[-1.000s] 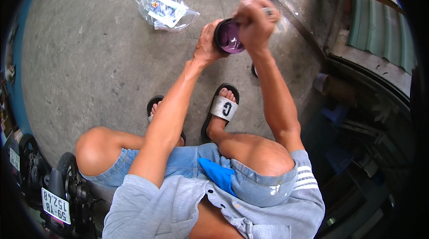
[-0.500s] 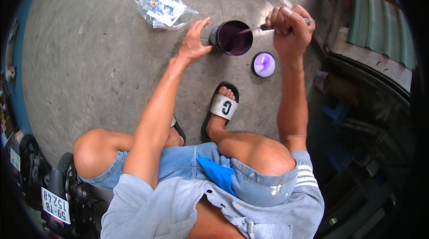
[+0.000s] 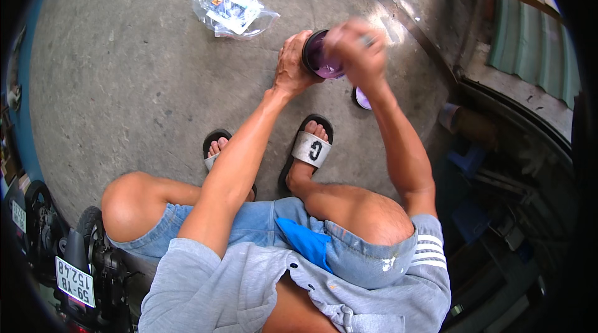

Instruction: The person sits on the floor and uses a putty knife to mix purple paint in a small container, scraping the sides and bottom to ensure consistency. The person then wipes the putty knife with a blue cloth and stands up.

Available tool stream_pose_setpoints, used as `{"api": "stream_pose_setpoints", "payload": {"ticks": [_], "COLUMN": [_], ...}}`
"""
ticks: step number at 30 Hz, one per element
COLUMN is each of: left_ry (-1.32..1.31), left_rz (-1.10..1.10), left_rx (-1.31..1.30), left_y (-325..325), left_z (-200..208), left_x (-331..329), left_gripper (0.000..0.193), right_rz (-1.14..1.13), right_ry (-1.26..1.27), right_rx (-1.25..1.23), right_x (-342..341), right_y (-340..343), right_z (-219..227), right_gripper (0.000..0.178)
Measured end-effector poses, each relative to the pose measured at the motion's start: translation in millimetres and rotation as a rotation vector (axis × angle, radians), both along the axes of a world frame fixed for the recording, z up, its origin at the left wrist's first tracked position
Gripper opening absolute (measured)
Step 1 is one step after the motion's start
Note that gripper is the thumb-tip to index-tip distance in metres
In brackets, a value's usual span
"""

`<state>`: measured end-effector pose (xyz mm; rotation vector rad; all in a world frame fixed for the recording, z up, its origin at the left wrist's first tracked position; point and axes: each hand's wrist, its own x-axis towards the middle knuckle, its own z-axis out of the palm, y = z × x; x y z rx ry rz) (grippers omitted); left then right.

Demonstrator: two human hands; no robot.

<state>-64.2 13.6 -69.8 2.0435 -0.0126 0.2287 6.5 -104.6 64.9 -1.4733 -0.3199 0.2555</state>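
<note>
Motorbikes [image 3: 103, 258] are crowding the near-left corner of the concrete floor [image 3: 124, 103]; a clear bag [image 3: 229, 6] is lying well in from its dark right edging [image 3: 418, 40]. Nearer that edging, your left hand [image 3: 293, 64] is clasping the can [image 3: 313, 59], gleaming purple inside; a purple lid [image 3: 362, 99] is peeking out; your blurred right hand [image 3: 356, 53] is clenching a grey-ended tool [image 3: 367, 40].

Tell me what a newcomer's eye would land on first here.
Probably the glossy purple contents of the dark-rimmed can, upper centre, between the left hand at its side and the blurred right hand over its right edge. Next comes the crumpled clear plastic bag on the floor, up and left of the can.
</note>
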Motion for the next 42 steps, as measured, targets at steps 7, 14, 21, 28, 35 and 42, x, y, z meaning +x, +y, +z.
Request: {"api": "stream_pose_setpoints", "payload": {"ticks": [7, 14, 21, 28, 35, 42], "left_ry": [0.124, 0.189, 0.139, -0.093, -0.052, 0.020], "left_rz": [-0.085, -0.401, -0.143, 0.150, 0.058, -0.029], "left_rx": [0.126, 0.213, 0.028, -0.074, -0.082, 0.069], "left_y": [13, 54, 54, -15, 1, 18], "left_z": [4, -3, 3, -11, -13, -5], "left_x": [4, 37, 12, -17, 4, 5], "left_gripper": [0.095, 0.098, 0.110, 0.105, 0.107, 0.101], "right_rz": [-0.287, 0.815, -0.046, -0.011, -0.118, -0.146], "right_ry": [0.021, -0.205, -0.342, -0.122, 0.012, -0.297], "right_rx": [0.161, -0.210, 0.052, -0.100, 0.175, 0.044], "right_x": [21, 16, 41, -13, 18, 23], "right_y": [4, -3, -17, 25, 2, -26], "right_z": [43, 15, 38, -2, 30, 28], "right_gripper": [0.019, 0.014, 0.011, 0.017, 0.014, 0.018]}}
